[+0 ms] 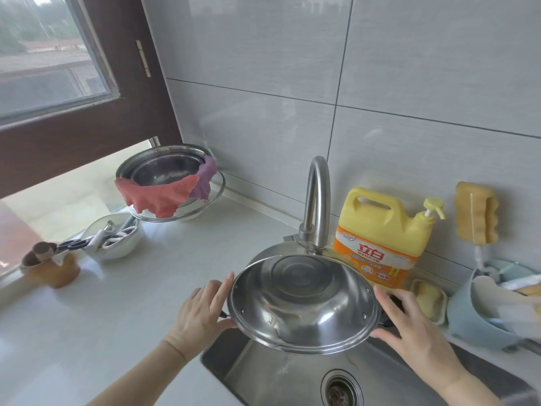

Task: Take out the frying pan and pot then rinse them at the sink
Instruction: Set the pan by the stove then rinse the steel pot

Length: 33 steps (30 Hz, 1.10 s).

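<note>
I hold the steel pot (303, 303) tilted above the sink (263, 373), under the faucet (317, 200); my left hand (202, 312) and right hand (409, 320) grip its side handles, fingers curled around them, beside the yellow detergent jug (380, 230).

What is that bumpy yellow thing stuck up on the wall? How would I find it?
Start at the curved tap behind the sink, then go right past the big yellow soap jug. Just beyond it, upright against the grey wall tiles, is a sponge brush. Its wavy, ridged yellow sponge and white handle set it apart from the smooth jug.
</note>
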Available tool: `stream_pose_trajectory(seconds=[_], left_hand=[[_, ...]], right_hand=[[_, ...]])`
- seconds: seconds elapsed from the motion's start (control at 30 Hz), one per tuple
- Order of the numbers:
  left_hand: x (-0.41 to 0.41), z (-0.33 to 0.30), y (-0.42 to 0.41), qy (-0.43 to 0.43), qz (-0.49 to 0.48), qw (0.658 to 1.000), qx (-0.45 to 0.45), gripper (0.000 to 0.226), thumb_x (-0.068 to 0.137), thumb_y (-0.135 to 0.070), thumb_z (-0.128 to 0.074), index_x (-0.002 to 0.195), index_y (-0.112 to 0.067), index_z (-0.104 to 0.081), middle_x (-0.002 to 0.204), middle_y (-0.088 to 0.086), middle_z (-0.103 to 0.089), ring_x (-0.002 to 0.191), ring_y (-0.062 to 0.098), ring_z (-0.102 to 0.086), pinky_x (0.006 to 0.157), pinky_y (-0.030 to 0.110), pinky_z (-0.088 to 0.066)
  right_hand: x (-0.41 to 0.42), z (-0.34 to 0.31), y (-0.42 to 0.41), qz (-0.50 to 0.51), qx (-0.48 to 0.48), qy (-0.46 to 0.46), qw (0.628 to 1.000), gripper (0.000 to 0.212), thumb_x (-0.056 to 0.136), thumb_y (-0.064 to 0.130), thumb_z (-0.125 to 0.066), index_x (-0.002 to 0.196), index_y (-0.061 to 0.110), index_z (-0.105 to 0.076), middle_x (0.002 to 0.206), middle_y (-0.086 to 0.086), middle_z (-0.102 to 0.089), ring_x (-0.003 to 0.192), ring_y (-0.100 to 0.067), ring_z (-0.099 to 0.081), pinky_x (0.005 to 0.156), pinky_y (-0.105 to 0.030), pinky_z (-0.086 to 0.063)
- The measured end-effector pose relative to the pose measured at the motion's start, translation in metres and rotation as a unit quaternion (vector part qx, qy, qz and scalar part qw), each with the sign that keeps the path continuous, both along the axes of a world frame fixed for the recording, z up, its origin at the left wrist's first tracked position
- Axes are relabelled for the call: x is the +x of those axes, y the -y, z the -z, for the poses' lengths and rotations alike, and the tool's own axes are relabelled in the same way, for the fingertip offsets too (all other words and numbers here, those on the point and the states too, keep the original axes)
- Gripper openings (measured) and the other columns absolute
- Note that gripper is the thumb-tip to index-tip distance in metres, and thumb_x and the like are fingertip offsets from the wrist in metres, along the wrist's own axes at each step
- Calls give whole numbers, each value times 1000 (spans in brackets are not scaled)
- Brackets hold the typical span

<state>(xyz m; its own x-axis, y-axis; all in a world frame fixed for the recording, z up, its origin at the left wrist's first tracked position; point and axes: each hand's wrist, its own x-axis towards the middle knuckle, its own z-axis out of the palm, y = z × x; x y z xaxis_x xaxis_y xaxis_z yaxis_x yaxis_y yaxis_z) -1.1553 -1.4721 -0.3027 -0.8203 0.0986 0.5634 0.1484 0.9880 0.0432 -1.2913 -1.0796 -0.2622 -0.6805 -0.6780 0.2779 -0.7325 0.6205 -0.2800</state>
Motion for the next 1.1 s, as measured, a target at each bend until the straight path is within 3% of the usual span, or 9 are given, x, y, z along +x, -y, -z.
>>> stream_pose_trajectory(seconds=[0.13,0.23,0.3,0.4,0.47,0.57,0.77,0.93,1.1], left_hand=[[-26,-3,-29,1,16,1000,-18,96,81,-64,-51,154,-14,-12,89,6,-56,68,20,-55,57,32,-49],[-42,-6,-49,5,35,999,-27,100,80,-64,-54,154,-13,-10,92,3,-52,66,20,-55,57,30,-47],[-51,-6,-58,1,49,998,-30,106,75,-61,-67,153,-12,-13,93,4,-56,66,19,-57,58,29,-49],[-60,-5,-67,13,58,998,-25,129,64,-59,-82,155,-13,-4,96,4,-54,69,19,-59,60,29,-50],[-63,-5,-69,15,60,998,-21,131,63,-58,-83,156,-13,-2,98,3,-49,70,19,-59,60,29,-50],[-61,-4,-64,23,59,998,-9,125,67,-58,-79,156,-13,-4,98,3,-50,69,19,-59,59,29,-50],[-35,-5,-34,46,27,999,5,95,80,-63,-55,152,-14,-16,93,1,-49,64,19,-56,56,30,-48],[-5,-1,-1,36,7,999,-7,94,79,-62,-50,153,-15,-15,89,3,-57,65,16,-56,58,31,-50],[13,1,24,34,-13,999,2,92,85,-66,-44,156,-18,-9,91,2,-54,61,16,-58,57,32,-50]], right_hand=[[3,-5,-32,69,6,48,996,132,53,33,-94,155,34,-11,113,-5,-47,76,-13,-61,45,-24,-48],[7,-7,-58,85,-25,5,996,76,87,70,-43,150,32,-23,112,-6,-47,86,-15,-55,54,-24,-48],[5,-4,-70,96,-33,8,995,73,87,76,-29,143,29,-29,110,-8,-47,90,-16,-51,70,-24,-46],[5,-3,-75,95,-68,-3,993,74,88,75,-32,141,23,-31,105,-10,-46,98,-11,-52,100,-9,-32],[5,-5,-74,85,-79,8,993,74,88,75,-33,140,23,-31,105,-10,-45,120,9,-42,105,-2,-19],[3,-1,-68,82,-79,22,993,75,87,77,-33,141,25,-31,105,-9,-46,120,17,-38,98,-2,-28],[-3,7,-44,69,-43,-27,996,83,83,73,-37,155,38,-12,112,-7,-47,78,-15,-61,53,-25,-51],[-3,9,-4,17,2,-2,1000,132,54,35,-92,156,32,-9,114,-5,-47,79,-17,-68,57,-23,-54],[-8,17,24,-22,-13,-23,999,132,56,31,-94,156,33,-7,119,-3,-46,92,-19,-64,63,-32,-59]])
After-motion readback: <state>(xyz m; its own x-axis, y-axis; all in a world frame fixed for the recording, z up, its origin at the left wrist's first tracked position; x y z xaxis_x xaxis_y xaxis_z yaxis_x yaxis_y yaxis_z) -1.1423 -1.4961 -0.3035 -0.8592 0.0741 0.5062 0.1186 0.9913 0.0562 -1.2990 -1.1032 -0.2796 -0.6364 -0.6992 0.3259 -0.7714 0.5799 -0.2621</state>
